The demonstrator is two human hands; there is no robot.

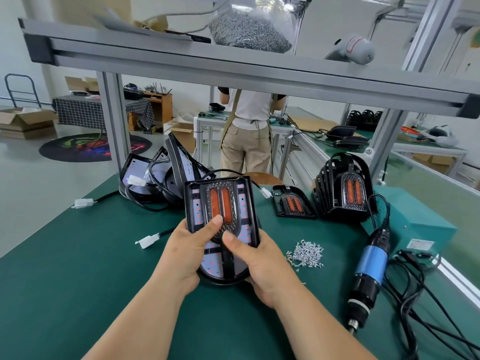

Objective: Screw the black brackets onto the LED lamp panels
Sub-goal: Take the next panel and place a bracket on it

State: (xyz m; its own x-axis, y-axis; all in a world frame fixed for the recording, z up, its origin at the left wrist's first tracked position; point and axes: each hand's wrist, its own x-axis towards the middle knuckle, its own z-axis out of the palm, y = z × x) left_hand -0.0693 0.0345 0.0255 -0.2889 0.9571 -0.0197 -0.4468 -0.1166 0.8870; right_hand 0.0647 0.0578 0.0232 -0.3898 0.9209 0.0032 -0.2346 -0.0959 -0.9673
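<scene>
1. Far left on the green surface [78, 255]: heap of white-faced LED lamp panels with black cables [158, 175], seemingly bracketless yet.
2. Centre, near: left hand [185, 252] and right hand [262, 266], fingers grasping one rounded LED lamp panel [217, 263], thumbs pressing a black plastic bracket with orange lenses [220, 203] onto it; no screws visibly driven.
3. Right: loose silver screws [307, 254], stacked spare brackets [345, 188], blue-and-black electric screwdriver [370, 268] lying untouched.
</scene>
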